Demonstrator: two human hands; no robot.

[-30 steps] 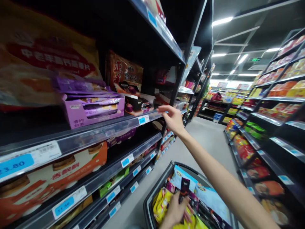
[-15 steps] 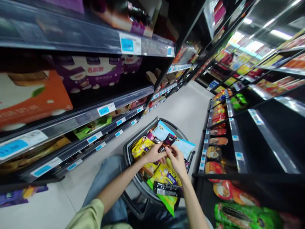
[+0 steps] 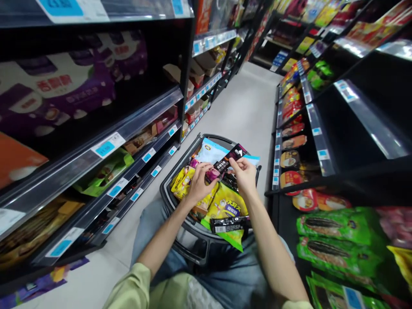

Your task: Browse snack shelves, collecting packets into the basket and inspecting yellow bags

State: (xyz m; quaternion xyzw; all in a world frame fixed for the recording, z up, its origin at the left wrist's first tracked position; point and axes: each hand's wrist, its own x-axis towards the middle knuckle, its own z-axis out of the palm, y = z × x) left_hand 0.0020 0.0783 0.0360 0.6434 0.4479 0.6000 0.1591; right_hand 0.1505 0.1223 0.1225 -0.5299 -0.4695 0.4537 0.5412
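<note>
A long dark snack packet (image 3: 226, 161) with pale print and a pink patch at its lower end lies slantwise between my hands. My right hand (image 3: 244, 174) pinches it near the upper end, thumb on top. At the lower end, the fingers of my left hand (image 3: 201, 182) close around it. Below them is a black shopping basket (image 3: 165, 189) filled with snack bags. It holds yellow bags (image 3: 227, 204), a light blue bag (image 3: 210, 151) at the far side, and another black packet (image 3: 227, 224) lying across the near side.
Shelves with price tags (image 3: 107, 145) run along my left, bearing purple multipacks (image 3: 64, 83) and a green pack (image 3: 103, 171). Shelves on the right hold bowls (image 3: 289, 159) and green bags (image 3: 328, 225). A pale floor aisle (image 3: 244, 103) stretches ahead. A purple packet (image 3: 41, 283) lies low at left.
The dark packet now lies stretched out between my hands, with more of its face showing. My right hand has shifted toward its upper end. The view has tilted down and moved along the aisle.
</note>
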